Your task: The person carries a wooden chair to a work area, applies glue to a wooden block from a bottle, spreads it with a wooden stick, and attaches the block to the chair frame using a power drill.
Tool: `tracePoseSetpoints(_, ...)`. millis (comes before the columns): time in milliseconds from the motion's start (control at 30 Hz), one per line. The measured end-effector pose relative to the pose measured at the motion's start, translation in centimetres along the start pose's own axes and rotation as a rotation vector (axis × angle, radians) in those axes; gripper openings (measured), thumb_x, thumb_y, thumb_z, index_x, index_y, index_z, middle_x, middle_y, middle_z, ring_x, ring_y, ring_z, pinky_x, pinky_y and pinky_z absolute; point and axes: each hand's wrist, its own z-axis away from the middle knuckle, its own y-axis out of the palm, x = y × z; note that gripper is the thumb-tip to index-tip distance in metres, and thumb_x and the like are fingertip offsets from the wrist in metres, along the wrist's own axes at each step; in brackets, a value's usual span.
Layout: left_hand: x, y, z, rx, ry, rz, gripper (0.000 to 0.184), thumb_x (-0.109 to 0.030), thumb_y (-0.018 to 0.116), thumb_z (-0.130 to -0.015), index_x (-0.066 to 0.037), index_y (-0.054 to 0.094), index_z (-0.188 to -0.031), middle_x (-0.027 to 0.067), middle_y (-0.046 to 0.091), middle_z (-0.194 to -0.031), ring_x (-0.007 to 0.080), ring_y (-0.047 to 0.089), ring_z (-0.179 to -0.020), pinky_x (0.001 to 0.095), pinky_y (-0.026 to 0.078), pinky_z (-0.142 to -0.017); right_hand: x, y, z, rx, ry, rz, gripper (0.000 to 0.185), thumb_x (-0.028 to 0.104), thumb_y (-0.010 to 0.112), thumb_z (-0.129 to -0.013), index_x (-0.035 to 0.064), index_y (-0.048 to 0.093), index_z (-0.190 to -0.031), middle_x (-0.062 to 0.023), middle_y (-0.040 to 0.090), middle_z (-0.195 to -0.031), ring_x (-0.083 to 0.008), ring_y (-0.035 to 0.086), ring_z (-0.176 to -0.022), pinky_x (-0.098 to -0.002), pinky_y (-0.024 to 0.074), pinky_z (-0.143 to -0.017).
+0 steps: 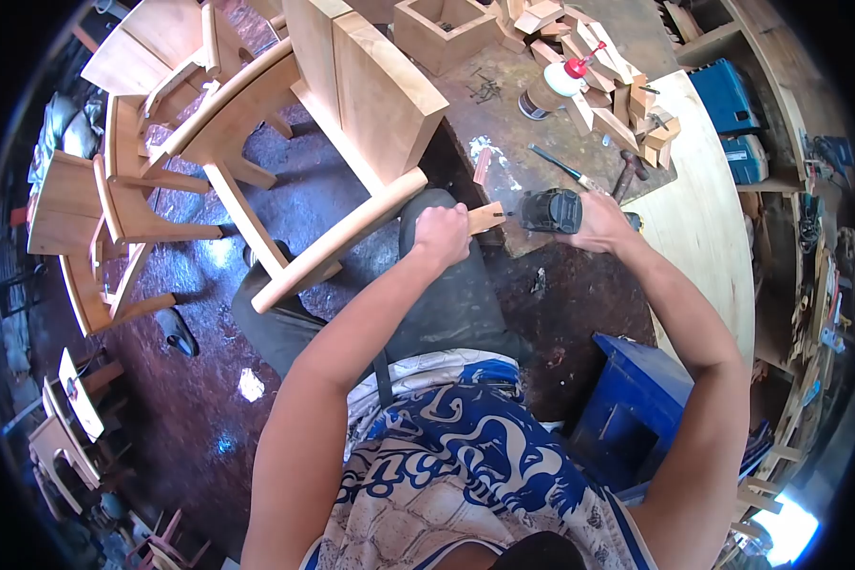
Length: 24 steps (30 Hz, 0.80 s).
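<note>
My left hand [444,236] is closed around a small wooden block [485,218], whose end sticks out to the right above my thigh. My right hand [598,220] grips a dark power drill [549,211], its nose turned left toward the block. Drill tip and block end lie very close together; whether they touch I cannot tell. Just beyond the drill, a thin green-handled tool [560,166] and a hammer [629,173] rest on the worn workbench [475,119]. An unfinished wooden chair [342,228] stands against my left side, its curved rail near my left wrist.
On the bench are a red-capped bottle [553,85], loose screws [485,85], an open wooden box [437,43] and piled wood blocks [613,81]. More chairs [142,199] stand at left. A blue box [627,399] sits by my right side; shelves hold blue cases [722,95].
</note>
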Motion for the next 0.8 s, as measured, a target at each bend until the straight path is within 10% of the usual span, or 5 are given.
tracePoseSetpoints(600,-0.3,-0.1,0.2,0.014,-0.018,-0.011,0.043,-0.038,0.076,-0.081,-0.002,0.062,-0.100,0.0142,0.074,-0.080,0.0318,0.075,-0.076,0.0420,0.059,-0.070,-1.7,-0.4,1.6,-0.047,-0.100,-0.195,0.056,0.033,0.079,-0.069,0.0096,0.065,-0.118,-0.0190,0.071,-0.111,-0.0389,0.067,-0.104,-0.0457,0.0529,-0.094)
tracePoseSetpoints(800,-0.2,-1.9,0.2,0.064,-0.032,-0.050,0.051,-0.049,0.072,-0.085,-0.003,0.063,-0.106,0.0151,0.074,-0.087,0.0310,0.074,-0.083,0.0393,0.057,-0.074,-3.4,-1.8,2.3,-0.073,-0.086,-0.562,0.039,0.005,0.069,-0.062,0.0013,0.064,-0.101,-0.0094,0.065,-0.076,-0.0210,0.064,-0.068,-0.0341,0.0509,-0.063)
